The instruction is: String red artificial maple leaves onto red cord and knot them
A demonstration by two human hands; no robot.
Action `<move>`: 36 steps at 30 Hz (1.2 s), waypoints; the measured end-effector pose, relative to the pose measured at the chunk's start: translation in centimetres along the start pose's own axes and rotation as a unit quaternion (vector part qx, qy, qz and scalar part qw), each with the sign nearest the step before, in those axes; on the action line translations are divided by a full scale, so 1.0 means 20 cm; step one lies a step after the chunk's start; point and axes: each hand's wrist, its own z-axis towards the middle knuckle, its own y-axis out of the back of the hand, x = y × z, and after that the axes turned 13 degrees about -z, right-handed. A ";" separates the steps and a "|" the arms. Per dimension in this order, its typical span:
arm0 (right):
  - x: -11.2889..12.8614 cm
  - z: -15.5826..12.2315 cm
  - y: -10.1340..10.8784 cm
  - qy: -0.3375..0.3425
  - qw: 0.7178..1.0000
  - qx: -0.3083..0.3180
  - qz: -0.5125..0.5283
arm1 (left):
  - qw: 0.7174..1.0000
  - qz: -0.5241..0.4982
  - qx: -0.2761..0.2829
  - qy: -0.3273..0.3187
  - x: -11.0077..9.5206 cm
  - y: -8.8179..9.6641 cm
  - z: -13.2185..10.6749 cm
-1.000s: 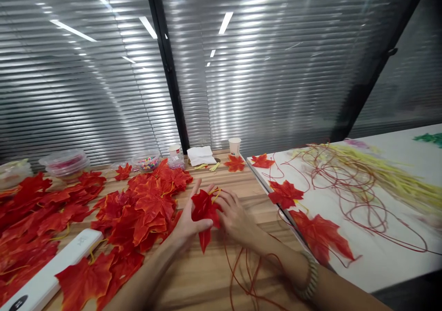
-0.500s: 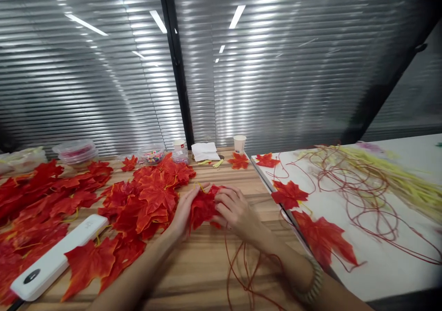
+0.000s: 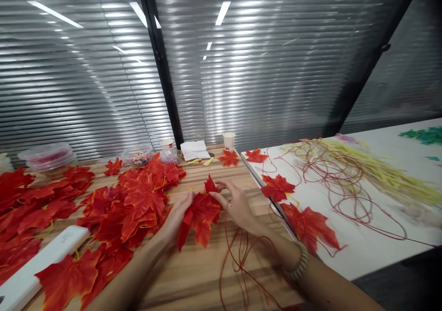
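Red artificial maple leaves (image 3: 200,216) are held between my hands above the wooden table, points hanging down. My left hand (image 3: 177,216) grips them from the left, thumb along a yellow stem near the top. With thumb and fingers closed, my right hand (image 3: 235,206) pinches the leaves' upper right edge. A thin dark red cord (image 3: 238,268) trails below my right hand in loose loops on the wood; where its upper end runs is hard to see. Close to my left forearm lies a large heap of similar red leaves (image 3: 145,196).
A white power bank-like device (image 3: 44,260) lies among leaves at left. Lidded tubs (image 3: 48,157), a bead box (image 3: 140,155) and a paper cup (image 3: 229,141) stand along the back. On the white table (image 3: 373,265) at right are tangled red cords (image 3: 331,168) and yellow strips (image 3: 383,168).
The held leaves have turned and spread out, showing their points below my hands. My right hand has moved to their upper edge. The whole view has shifted to the right.
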 end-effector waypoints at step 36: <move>-0.01 0.01 -0.02 -0.040 0.992 0.066 0.100 | 0.998 -0.001 -0.043 -0.047 -0.02 0.01 0.02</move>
